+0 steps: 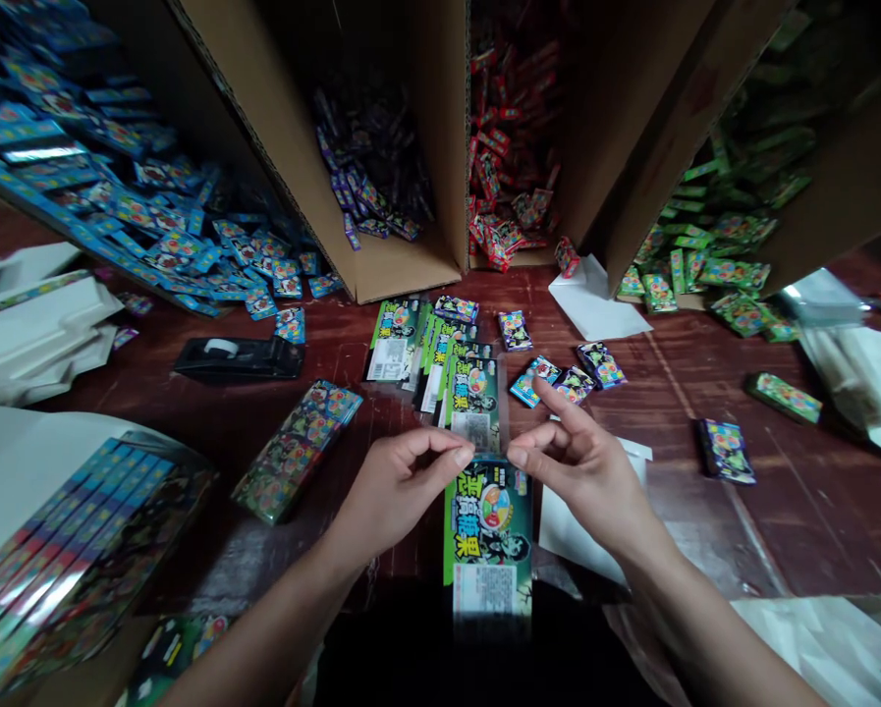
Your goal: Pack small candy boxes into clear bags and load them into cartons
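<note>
A green and black printed package point(490, 530) in clear plastic hangs at the table's front edge. My left hand point(403, 481) pinches its top left corner between thumb and forefinger. At the top right corner, my right hand point(579, 466) has its thumb and a finger closed on the same package, with the forefinger raised. Just beyond my hands lies a fanned row of similar green cards point(469, 388). Small blue point(534, 381) and purple boxes point(600, 364) sit beyond my right hand.
Upright cartons hold blue point(182, 245), purple point(370, 196), red point(510, 211) and green point(735, 236) small boxes. A black tape dispenser point(241, 359) and a wrapped pack point(299, 450) are at left, with stacked packs point(64, 550) nearer. White papers point(598, 299) lie about.
</note>
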The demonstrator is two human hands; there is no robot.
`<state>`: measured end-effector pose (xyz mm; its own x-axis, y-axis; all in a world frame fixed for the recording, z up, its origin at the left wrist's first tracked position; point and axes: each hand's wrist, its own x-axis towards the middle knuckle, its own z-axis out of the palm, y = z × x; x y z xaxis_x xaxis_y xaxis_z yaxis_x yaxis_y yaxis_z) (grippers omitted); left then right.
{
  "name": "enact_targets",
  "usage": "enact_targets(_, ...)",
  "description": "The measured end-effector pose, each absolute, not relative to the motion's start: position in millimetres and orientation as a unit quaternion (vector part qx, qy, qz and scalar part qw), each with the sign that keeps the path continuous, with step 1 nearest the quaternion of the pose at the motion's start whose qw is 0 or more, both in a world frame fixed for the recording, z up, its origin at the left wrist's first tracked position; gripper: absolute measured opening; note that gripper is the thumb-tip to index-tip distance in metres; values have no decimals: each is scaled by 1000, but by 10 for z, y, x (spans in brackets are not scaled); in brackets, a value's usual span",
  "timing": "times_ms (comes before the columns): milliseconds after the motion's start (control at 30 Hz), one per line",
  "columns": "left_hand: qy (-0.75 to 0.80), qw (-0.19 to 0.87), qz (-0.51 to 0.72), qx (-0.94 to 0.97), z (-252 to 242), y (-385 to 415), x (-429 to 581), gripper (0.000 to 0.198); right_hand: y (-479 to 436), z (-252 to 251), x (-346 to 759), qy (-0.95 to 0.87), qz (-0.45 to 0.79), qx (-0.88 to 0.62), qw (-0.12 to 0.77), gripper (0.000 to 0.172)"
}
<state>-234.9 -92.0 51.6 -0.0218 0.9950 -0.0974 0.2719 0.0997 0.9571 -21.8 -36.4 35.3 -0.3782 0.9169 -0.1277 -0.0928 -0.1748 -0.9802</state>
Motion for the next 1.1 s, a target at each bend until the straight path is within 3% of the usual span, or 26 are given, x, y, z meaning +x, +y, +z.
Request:
enact_targets(167, 566, 457, 415, 546, 432, -982, -2356, 12, -355, 394, 1, -617, 614, -360, 335, 66)
enact_targets(333, 563, 452, 408, 558, 440, -949, -2313, 10, -203, 663, 54, -746, 500, -312, 311, 17)
enact_targets(400, 565, 450, 404, 562, 454, -935, -2290, 10, -161, 730, -3, -785, 485, -283, 262, 8)
enact_targets(533, 575, 452, 398, 553, 461, -933, -2258, 10, -176, 681, -141, -838, 399, -294, 228, 8)
enact_targets(667, 594, 447, 397, 538, 473, -961, -2257, 12, -263, 556, -192, -861, 295, -328, 253, 35)
enact_targets(767, 611, 436, 393, 531, 498, -996, -2267, 14, -300, 496, -205, -884, 256, -303, 246, 17)
enact_targets(1000, 613, 443, 423, 499, 391, -1157, -2465, 24, 45, 377, -499, -901, 353, -220, 126, 21)
enact_targets(1100, 668, 353, 421, 501, 386, -1288, -2600, 37, 220, 375, -858, -876, 428, -191, 114, 18)
